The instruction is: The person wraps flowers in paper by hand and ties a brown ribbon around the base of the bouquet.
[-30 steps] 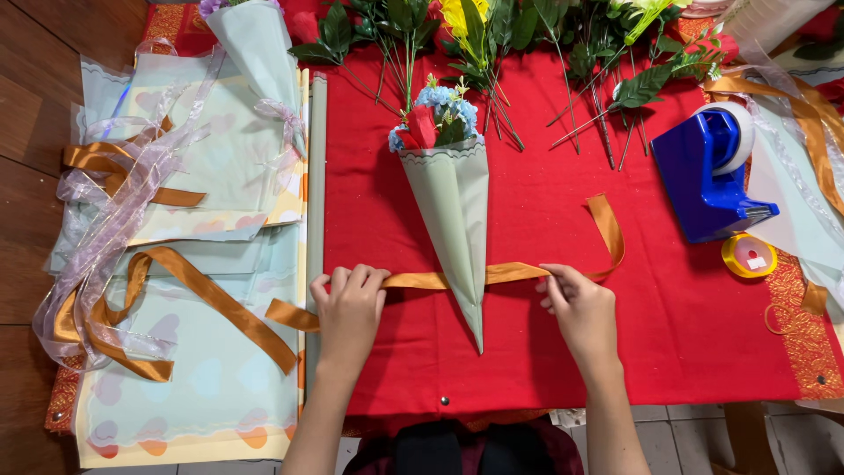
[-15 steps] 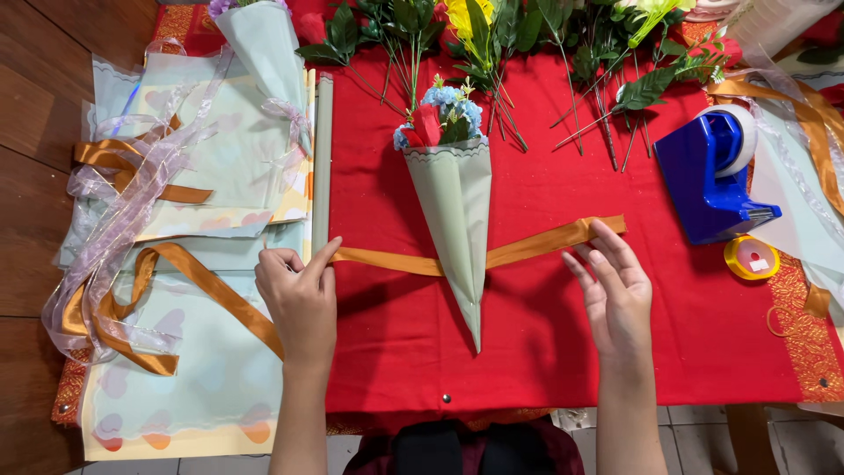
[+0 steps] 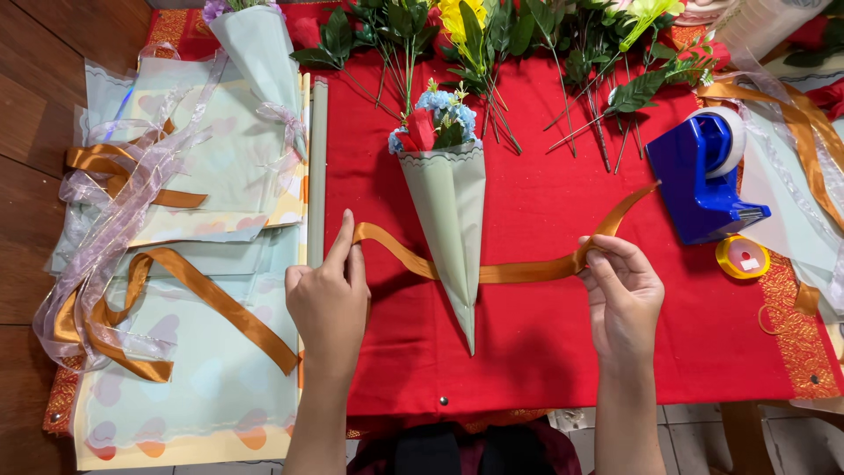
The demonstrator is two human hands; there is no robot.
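A small bouquet in a pale green paper cone (image 3: 450, 211) lies point-down on the red cloth (image 3: 527, 352), with blue and red flowers at its top. An orange satin ribbon (image 3: 519, 269) crosses over the cone's lower part. My left hand (image 3: 330, 303) pinches the ribbon's left end near the cloth's left edge. My right hand (image 3: 622, 295) pinches the ribbon on the right, and its free end rises toward the tape dispenser.
A blue tape dispenser (image 3: 703, 180) and a small yellow tape roll (image 3: 743, 258) sit at the right. Loose flower stems (image 3: 492, 53) lie along the back. Pastel wrapping sheets (image 3: 185, 352) with orange and sheer ribbons and another wrapped cone (image 3: 259, 53) lie left.
Both hands have lifted the ribbon ends and drawn them apart and upward across the cone. The view has shifted slightly.
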